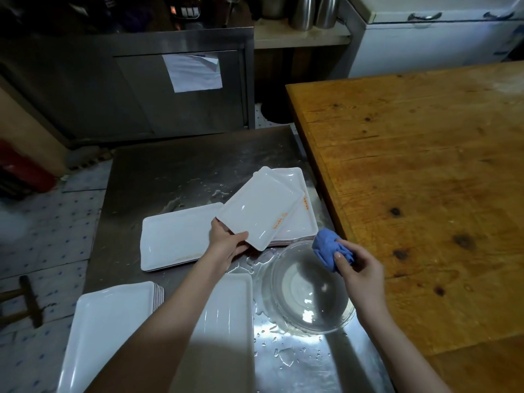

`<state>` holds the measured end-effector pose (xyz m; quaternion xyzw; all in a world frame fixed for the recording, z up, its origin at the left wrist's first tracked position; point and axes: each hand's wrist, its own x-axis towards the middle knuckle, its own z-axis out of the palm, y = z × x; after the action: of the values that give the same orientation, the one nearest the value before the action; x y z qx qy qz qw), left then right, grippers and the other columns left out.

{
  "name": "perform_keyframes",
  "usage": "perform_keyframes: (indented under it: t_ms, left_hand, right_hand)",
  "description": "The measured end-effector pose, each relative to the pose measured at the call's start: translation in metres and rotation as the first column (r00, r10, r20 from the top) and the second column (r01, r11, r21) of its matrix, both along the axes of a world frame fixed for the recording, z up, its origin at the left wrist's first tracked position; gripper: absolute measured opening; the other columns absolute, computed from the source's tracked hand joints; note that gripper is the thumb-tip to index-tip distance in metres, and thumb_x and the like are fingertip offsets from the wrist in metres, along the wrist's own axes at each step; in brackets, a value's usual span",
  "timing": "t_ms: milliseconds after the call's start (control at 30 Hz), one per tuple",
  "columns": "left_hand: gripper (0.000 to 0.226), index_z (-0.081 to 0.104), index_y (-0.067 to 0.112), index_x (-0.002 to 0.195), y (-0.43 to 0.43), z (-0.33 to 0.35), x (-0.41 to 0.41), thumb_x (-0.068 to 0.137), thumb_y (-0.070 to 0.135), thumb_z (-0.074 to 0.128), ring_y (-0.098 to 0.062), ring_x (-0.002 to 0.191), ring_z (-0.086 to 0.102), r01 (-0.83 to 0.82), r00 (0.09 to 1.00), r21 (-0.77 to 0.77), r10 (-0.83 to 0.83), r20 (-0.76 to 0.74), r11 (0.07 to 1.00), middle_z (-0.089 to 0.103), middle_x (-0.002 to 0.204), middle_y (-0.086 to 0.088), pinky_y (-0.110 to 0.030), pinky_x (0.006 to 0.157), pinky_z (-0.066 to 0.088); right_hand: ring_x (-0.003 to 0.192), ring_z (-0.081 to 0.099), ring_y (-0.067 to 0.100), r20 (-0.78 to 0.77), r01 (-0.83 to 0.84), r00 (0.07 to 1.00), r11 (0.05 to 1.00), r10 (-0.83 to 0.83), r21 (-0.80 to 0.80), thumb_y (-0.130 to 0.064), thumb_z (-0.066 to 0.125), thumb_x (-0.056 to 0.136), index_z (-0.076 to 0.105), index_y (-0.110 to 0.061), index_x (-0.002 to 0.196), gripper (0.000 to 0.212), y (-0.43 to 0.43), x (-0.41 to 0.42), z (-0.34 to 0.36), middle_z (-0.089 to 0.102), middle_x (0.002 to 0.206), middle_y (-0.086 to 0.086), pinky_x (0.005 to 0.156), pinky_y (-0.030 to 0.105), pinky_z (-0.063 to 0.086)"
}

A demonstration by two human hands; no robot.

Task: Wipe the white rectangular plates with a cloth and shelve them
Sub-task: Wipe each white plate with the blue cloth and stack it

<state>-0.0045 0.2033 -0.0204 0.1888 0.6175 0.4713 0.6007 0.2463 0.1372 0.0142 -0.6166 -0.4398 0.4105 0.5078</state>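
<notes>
My left hand [226, 245] grips the near corner of a white rectangular plate [259, 208], tilted above a stack of the same plates [304, 222] with orange print. My right hand [358, 268] holds a bunched blue cloth [329, 249] over the rim of a clear glass bowl [306, 290]. The cloth is a little to the right of the held plate and does not touch it. More white plates lie on the wet steel table: one pile [173, 236] at the centre left, a stack [113, 321] at the near left, and one [229, 321] partly under my left forearm.
The steel table [170, 171] is wet, with droplets near the bowl. A wooden table [425, 180] stands higher at the right, right beside the bowl. A steel cabinet [141, 89] with a paper sheet stands behind. Tiled floor lies to the left.
</notes>
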Motion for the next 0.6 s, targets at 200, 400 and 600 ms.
perform_keyframes:
  t_ms: [200,400,600]
  left_hand:
    - [0.053,0.037,0.020,0.131,0.005,0.004,-0.003,0.089,-0.011,0.045,-0.031,0.112,0.063,-0.161,0.983,0.024,0.162,-0.092,0.987,0.057,0.129,-0.008,-0.050,0.078,0.058]
    - [0.054,0.036,0.018,0.141,-0.007,0.023,-0.019,0.093,-0.007,0.043,-0.030,0.108,0.065,-0.152,0.984,0.066,0.158,-0.087,0.986,0.061,0.124,-0.006,-0.037,0.063,0.060]
    - [0.051,0.042,0.019,0.140,-0.034,0.050,-0.030,0.095,-0.005,0.046,-0.025,0.105,0.067,-0.087,0.992,0.118,0.097,-0.083,0.989,0.065,0.122,-0.006,-0.033,0.067,0.060]
  right_hand:
    - [0.087,0.064,0.012,-0.007,-0.010,1.000,1.000,0.010,-0.007,0.007,0.062,0.083,0.065,-0.016,0.099,0.028,-0.005,0.000,0.006,0.068,0.095,0.003,0.076,0.021,0.052]
    - [0.086,0.064,0.006,-0.004,-0.015,1.000,1.000,0.015,0.013,0.005,0.063,0.084,0.065,-0.020,0.097,0.028,-0.009,0.000,0.015,0.068,0.094,-0.003,0.077,0.021,0.052]
    - [0.085,0.064,0.000,0.008,-0.044,0.999,0.998,0.043,0.046,0.001,0.064,0.084,0.065,-0.029,0.094,0.032,-0.014,-0.006,0.024,0.068,0.094,-0.009,0.071,0.014,0.051]
